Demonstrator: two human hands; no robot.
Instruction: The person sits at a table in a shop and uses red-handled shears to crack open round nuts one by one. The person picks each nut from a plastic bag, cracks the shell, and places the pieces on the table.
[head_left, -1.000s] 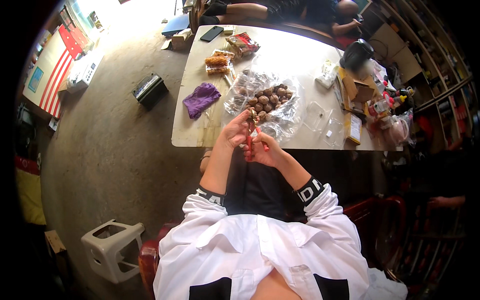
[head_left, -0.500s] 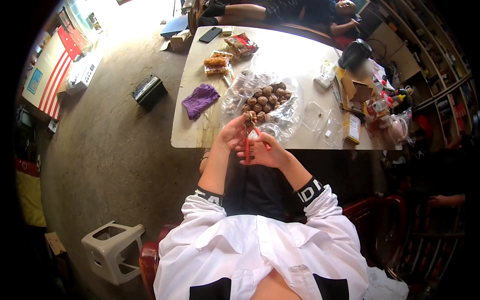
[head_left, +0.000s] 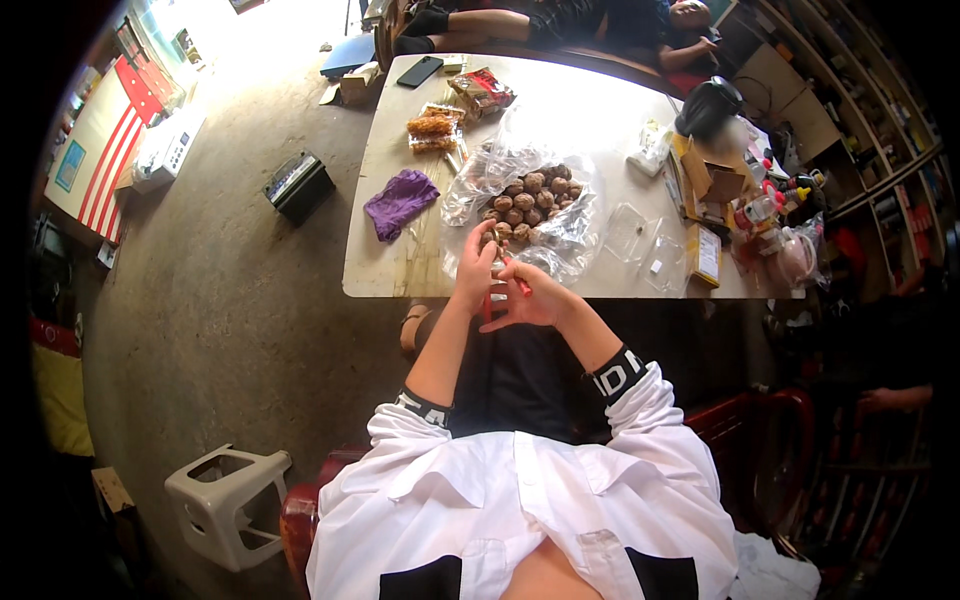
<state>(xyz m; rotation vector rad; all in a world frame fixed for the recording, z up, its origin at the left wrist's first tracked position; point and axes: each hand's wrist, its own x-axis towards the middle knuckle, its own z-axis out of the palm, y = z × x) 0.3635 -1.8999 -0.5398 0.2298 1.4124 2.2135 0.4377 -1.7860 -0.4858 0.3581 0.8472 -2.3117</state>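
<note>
My right hand (head_left: 538,300) is wrapped around a pair of red-handled pliers (head_left: 525,288) just off the table's near edge, the handles spread apart. My left hand (head_left: 474,272) is closed at the metal jaws, its fingers around a brown walnut (head_left: 490,238); how the jaws sit on the nut is partly hidden by the fingers. Right beyond the hands, several whole walnuts (head_left: 536,203) lie heaped in an open clear plastic bag (head_left: 578,240).
Left of the bag lies a crumpled purple cloth (head_left: 401,204). Farther back are packaged snacks (head_left: 432,130), a red packet (head_left: 484,92) and a phone (head_left: 420,70). To the right are clear plastic trays (head_left: 628,232) and a yellow-white box (head_left: 704,254). A person (head_left: 560,25) reclines beyond the table (head_left: 385,268).
My left hand has turned more upright and its fingers reach farther over the pliers' jaws. The right hand has moved slightly right with the handles.
</note>
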